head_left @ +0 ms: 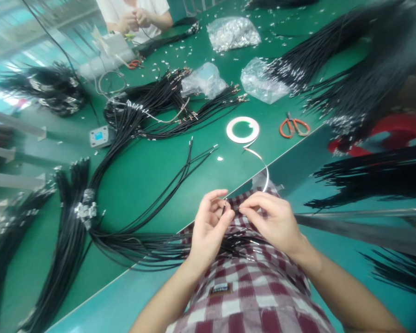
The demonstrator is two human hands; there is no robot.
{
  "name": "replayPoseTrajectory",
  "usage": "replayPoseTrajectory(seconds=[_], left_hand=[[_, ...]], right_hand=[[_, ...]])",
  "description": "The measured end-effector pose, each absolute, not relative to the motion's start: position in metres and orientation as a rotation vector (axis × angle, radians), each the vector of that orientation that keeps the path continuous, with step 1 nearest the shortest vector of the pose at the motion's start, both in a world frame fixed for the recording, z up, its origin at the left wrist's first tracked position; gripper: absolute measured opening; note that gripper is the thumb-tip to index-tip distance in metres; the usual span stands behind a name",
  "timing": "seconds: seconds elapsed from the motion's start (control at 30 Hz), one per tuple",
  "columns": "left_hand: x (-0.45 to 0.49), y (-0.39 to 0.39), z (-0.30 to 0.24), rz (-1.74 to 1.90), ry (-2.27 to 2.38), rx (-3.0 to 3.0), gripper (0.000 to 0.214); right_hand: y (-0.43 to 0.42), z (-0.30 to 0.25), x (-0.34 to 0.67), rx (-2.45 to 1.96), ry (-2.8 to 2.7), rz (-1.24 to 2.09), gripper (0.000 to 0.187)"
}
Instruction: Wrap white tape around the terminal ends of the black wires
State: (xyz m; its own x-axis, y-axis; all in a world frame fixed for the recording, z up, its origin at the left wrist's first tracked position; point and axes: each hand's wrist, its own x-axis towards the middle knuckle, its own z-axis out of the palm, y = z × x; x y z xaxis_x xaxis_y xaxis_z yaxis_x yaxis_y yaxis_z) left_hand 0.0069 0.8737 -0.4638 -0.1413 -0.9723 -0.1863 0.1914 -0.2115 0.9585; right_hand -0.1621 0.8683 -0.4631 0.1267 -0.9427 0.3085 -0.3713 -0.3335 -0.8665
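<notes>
My left hand (208, 229) is closed in a pinch on a black cable, whose short end (224, 206) stands up between the curled fingers. Close beside it, my right hand (275, 224) has thumb and forefinger pressed together; what lies between them is too small to make out. A white strip (266, 173) runs from a white roll (233, 131) on the table down behind my right hand. Under both hands a bundle of black cables (142, 245) stretches over the table edge onto a checked apron (249, 282).
Orange-handled scissors (294, 127) lie right of the roll. Clear plastic bags (204, 81) and more cable bundles (173, 99) cover the green table (152, 166). A small grey box (101, 137) sits at left. Across the table, a person's hands (136, 19) hold a cable.
</notes>
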Motion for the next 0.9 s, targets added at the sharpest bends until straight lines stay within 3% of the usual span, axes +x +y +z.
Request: replayPoseTrajectory(seconds=[0.33,0.9], left_hand=[[0.014,0.869,-0.459,-1.842,-0.711,1.097,0.026],[0.018,0.877,-0.468,-1.562,-0.825,1.088,0.016]], right_hand=[[0.866,-0.459,-0.157,-1.55,1.244,-1.064,0.01],[0.858,-0.456,-0.145,-1.447,1.137,-1.046,0.008]])
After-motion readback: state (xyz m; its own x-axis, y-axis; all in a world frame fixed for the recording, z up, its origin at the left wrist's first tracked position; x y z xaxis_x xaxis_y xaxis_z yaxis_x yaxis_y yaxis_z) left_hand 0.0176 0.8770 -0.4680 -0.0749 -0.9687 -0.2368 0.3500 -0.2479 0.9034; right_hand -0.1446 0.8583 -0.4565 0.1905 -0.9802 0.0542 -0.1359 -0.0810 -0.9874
